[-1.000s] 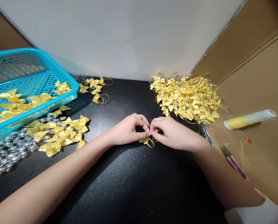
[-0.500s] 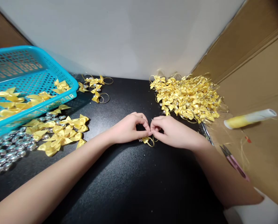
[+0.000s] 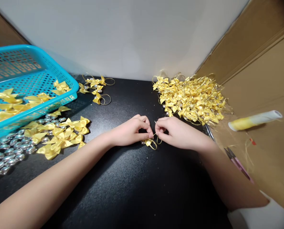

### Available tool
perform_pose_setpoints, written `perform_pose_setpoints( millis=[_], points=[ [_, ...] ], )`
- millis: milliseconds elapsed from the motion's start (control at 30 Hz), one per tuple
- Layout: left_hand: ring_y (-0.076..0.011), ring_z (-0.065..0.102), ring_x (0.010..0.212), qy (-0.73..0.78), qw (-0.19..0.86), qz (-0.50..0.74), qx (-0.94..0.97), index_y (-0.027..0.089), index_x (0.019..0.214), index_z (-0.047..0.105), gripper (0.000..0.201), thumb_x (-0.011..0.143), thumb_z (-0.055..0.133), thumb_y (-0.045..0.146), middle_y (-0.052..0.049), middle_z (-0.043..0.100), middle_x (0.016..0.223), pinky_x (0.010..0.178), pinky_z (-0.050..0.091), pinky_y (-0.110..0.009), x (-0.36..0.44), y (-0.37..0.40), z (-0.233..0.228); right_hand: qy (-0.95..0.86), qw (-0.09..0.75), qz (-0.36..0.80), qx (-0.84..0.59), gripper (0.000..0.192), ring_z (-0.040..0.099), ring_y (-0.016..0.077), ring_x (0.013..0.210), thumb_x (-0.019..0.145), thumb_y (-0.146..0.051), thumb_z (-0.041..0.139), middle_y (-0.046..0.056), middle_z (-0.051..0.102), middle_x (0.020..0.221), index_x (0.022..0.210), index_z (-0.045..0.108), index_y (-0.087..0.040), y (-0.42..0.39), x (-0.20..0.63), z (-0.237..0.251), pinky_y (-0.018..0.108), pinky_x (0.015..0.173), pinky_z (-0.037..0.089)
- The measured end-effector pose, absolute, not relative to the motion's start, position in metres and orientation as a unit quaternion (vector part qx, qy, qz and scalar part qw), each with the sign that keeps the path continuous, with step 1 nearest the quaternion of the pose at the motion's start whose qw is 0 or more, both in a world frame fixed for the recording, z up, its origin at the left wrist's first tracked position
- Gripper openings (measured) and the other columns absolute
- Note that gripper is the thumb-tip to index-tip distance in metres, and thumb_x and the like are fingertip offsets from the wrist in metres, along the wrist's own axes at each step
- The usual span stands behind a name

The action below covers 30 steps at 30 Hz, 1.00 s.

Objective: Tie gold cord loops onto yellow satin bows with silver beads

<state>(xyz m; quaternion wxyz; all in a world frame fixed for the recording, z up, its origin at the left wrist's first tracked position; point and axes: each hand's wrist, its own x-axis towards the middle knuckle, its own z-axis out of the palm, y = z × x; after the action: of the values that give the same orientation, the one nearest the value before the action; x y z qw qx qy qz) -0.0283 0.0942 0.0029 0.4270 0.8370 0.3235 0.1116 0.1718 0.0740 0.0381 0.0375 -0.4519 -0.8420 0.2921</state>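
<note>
My left hand (image 3: 134, 131) is closed in a pinch at the middle of the black table. Beneath its fingertips lies a small yellow ribbon bow (image 3: 147, 142) with a silvery bead, partly covered by the hand. A gold cord (image 3: 154, 145) loops from the bow over the tabletop. My right hand (image 3: 172, 133), just to the right, pinches the cord too, and a short stretch of it spans the small gap between the two hands. A thin pale tip sticks up above the right fingers; I cannot make out what it is.
On the left, a blue basket (image 3: 60, 68) holds yellow bows; loose bows (image 3: 64, 140) and silvery beads (image 3: 9, 149) lie before it. Several looped bows (image 3: 97, 98) rest at the back. A heap of them (image 3: 191, 100) stands right, near a thread spool (image 3: 253, 120) and pink-handled snips (image 3: 239, 165).
My right hand has drawn slightly right, away from the left, so a short stretch of cord now shows between them. The view has shifted a little.
</note>
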Motion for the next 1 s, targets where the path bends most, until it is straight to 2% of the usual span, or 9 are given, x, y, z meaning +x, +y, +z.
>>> perform_pose_setpoints(
  millis=[167, 333, 600, 800, 1000],
  points=[
    [-0.0210, 0.049, 0.099, 0.302, 0.429, 0.084, 0.847, 0.021, 0.084, 0.073, 0.021, 0.089, 0.055, 0.031, -0.004, 0.059, 0.093, 0.093, 0.035, -0.034, -0.0308, 0.0968, 0.0065, -0.843, 0.035, 0.285, -0.454, 0.015, 0.049, 0.0116, 0.065, 0.081, -0.010, 0.051, 0.000, 0.060, 0.069, 0.069, 0.058, -0.017, 0.0746, 0.1727, 0.0392, 0.026, 0.068, 0.034],
    [-0.0204, 0.053, 0.101, 0.317, 0.426, 0.122, 0.839, 0.019, 0.096, 0.072, 0.020, 0.089, 0.056, 0.028, -0.005, 0.062, 0.099, 0.095, 0.037, -0.035, -0.0292, 0.0966, 0.0034, -0.844, 0.035, 0.288, -0.452, 0.016, 0.051, 0.0124, 0.068, 0.082, -0.011, 0.051, 0.001, 0.061, 0.070, 0.069, 0.057, -0.017, 0.0745, 0.1724, 0.0388, 0.026, 0.069, 0.035],
    [-0.0192, 0.057, 0.096, 0.326, 0.430, 0.163, 0.826, 0.021, 0.083, 0.073, 0.010, 0.083, 0.065, 0.027, -0.003, 0.065, 0.092, 0.094, 0.039, -0.035, -0.0231, 0.0944, -0.0006, -0.838, 0.032, 0.301, -0.454, 0.017, 0.050, 0.0128, 0.067, 0.082, -0.012, 0.052, 0.001, 0.061, 0.070, 0.067, 0.057, -0.016, 0.0738, 0.1703, 0.0407, 0.026, 0.068, 0.035],
    [-0.0157, 0.058, 0.081, 0.309, 0.459, 0.124, 0.824, 0.018, 0.080, 0.072, 0.013, 0.084, 0.061, 0.025, -0.002, 0.065, 0.082, 0.078, 0.042, -0.028, -0.0234, 0.0965, 0.0040, -0.843, 0.029, 0.295, -0.449, 0.016, 0.048, 0.0112, 0.063, 0.081, -0.010, 0.051, 0.000, 0.059, 0.067, 0.068, 0.057, -0.017, 0.0754, 0.1739, 0.0409, 0.025, 0.067, 0.034],
    [-0.0158, 0.057, 0.079, 0.295, 0.464, 0.093, 0.830, 0.017, 0.079, 0.071, 0.015, 0.084, 0.060, 0.025, -0.002, 0.064, 0.080, 0.075, 0.041, -0.027, -0.0245, 0.0977, 0.0072, -0.847, 0.028, 0.289, -0.445, 0.017, 0.046, 0.0110, 0.062, 0.082, -0.011, 0.051, -0.001, 0.057, 0.066, 0.067, 0.056, -0.017, 0.0759, 0.1748, 0.0406, 0.025, 0.067, 0.034]
  ],
)
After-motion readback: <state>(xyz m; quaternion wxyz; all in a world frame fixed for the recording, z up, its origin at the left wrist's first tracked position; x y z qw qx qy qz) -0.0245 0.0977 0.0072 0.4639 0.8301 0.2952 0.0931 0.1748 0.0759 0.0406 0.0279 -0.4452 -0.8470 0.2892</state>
